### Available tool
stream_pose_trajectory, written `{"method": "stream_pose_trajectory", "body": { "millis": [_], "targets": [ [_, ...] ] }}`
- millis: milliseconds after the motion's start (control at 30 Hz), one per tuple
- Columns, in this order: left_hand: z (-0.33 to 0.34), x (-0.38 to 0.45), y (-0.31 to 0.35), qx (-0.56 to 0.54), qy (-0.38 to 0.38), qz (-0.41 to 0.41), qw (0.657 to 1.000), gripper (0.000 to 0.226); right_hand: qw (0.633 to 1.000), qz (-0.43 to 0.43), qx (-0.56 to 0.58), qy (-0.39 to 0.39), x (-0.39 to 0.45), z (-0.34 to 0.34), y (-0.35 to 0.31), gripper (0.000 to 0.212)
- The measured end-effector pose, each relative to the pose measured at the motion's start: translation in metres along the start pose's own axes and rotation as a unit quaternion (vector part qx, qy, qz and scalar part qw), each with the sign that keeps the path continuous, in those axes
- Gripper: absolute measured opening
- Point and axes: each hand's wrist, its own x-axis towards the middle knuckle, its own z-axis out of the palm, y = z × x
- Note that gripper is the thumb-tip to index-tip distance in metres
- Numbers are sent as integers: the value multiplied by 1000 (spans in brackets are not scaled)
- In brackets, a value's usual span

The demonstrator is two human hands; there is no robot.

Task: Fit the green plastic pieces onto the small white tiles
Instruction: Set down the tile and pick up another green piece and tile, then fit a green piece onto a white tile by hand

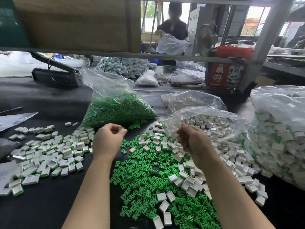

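Observation:
Loose green plastic pieces (148, 179) lie heaped on the black table (49, 209) in front of me, mixed with small white tiles (186, 180). My left hand (107, 139) hovers over the far edge of the heap and pinches one green piece (122, 128) at its fingertips. My right hand (193, 138) is raised beside it with curled, blurred fingers; whether it holds anything is hidden. To the left spreads a pile of white tiles with green showing at their edges (49, 154).
An open bag of green pieces (118, 109) and an open bag of white tiles (206, 124) lie just beyond my hands. A big full bag (280, 138) fills the right. Farther back are a black sealer (56, 75), a red box (227, 73) and a person (175, 27).

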Motion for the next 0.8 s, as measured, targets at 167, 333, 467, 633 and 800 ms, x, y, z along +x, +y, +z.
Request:
{"method": "stream_pose_trajectory", "body": {
  "millis": [167, 333, 467, 633, 800],
  "targets": [
    [-29, 8, -39, 243, 102, -70, 962, 14, 996, -27, -85, 23, 2, -4, 4, 24],
    [-43, 9, -53, 336, 110, -171, 920, 27, 976, -61, -208, -7, 2, -2, 10, 7],
    [-41, 7, -52, 354, 120, -184, 909, 29, 912, -108, -395, 3, 2, 2, 15, 6],
    [-30, 7, -31, 308, 122, -66, 941, 26, 853, -115, -509, -8, 0, 12, 20, 8],
    [-6, -3, 7, 110, -75, 65, 989, 12, 824, -140, -548, -32, -2, 21, 24, 2]
  ]
}}
